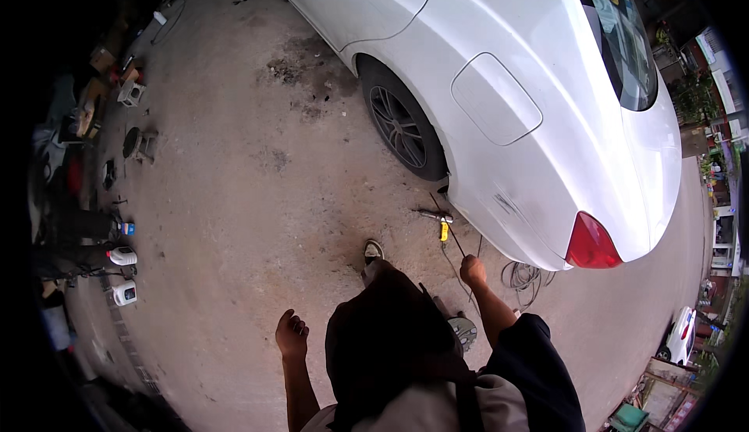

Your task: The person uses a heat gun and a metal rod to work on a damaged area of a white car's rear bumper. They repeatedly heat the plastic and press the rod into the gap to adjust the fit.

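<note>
My right hand [473, 270] grips a thin dark rod [459, 246] that angles up toward the lower body of a white car [507, 182], behind its rear wheel [398, 124]. Just beyond the hand, a silver tool with a yellow part [443, 228] lies near the car, with a cord running from it. A coiled hose [519, 278] is on the ground to the right of that hand. My left hand [292, 332] hangs over the concrete with loosely curled, separated fingers and nothing visible in it. A round metal piece [463, 329] shows beside my dark-clothed body, partly hidden.
Concrete ground [218, 214] surrounds my shoe [373, 251]. Along the left edge are white jugs [125, 294], a stool [138, 145], boxes [104, 60] and assorted clutter. Another white car [680, 337] and a green container [628, 418] appear at the far right.
</note>
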`<state>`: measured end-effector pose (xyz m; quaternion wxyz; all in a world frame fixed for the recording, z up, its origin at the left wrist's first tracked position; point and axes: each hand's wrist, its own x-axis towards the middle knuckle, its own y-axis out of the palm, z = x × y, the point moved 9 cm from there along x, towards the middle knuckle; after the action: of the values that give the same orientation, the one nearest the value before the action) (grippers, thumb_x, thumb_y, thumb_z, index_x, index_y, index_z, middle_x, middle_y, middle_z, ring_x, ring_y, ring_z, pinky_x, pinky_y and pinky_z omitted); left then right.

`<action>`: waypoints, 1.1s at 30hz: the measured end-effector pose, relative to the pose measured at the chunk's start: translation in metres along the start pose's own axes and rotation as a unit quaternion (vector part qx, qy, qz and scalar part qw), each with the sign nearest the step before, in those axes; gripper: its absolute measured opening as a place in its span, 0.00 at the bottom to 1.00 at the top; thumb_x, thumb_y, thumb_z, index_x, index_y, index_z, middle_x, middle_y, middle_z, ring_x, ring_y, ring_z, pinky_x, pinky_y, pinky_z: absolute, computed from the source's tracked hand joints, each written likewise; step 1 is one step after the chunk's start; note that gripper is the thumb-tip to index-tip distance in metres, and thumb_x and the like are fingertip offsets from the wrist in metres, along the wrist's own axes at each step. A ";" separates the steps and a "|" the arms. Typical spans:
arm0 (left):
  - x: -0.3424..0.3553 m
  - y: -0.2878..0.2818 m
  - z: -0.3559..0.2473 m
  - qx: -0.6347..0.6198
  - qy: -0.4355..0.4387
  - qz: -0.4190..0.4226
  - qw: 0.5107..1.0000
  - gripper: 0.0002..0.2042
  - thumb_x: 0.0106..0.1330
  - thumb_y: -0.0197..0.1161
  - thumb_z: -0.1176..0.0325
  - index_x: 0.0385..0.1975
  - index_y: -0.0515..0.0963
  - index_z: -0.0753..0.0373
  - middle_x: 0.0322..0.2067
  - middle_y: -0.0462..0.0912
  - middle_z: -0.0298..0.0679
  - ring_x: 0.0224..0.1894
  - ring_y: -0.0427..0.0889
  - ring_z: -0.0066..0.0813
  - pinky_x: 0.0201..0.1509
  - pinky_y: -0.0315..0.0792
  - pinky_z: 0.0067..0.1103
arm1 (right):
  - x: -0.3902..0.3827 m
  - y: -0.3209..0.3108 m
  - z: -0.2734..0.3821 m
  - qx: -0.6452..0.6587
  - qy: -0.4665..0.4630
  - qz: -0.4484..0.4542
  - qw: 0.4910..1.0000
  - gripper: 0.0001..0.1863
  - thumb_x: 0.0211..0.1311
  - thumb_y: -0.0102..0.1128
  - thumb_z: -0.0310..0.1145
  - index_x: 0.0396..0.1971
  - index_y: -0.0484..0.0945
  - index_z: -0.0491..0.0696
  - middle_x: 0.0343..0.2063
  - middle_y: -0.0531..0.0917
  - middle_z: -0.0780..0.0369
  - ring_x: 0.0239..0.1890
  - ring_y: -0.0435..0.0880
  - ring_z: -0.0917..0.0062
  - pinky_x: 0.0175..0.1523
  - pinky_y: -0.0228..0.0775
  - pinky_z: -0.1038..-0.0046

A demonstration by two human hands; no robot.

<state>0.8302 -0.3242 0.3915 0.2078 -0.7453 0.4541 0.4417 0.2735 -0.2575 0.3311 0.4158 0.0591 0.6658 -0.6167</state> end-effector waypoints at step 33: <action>0.155 0.023 0.042 0.844 0.166 0.343 0.379 0.09 0.55 0.52 0.71 0.34 0.74 0.64 0.25 0.77 0.41 0.19 0.77 0.32 0.19 0.72 0.28 | -0.609 0.453 -0.137 0.712 0.456 -0.310 0.434 0.13 0.60 0.45 0.38 0.24 0.72 0.45 0.10 0.66 0.67 0.09 0.61 0.82 0.12 0.50 0.78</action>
<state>0.8208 -0.3824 0.2400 0.4809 -0.0246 0.8343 -0.2684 0.8699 0.2313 0.3484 -0.3568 0.3967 0.0576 -0.8438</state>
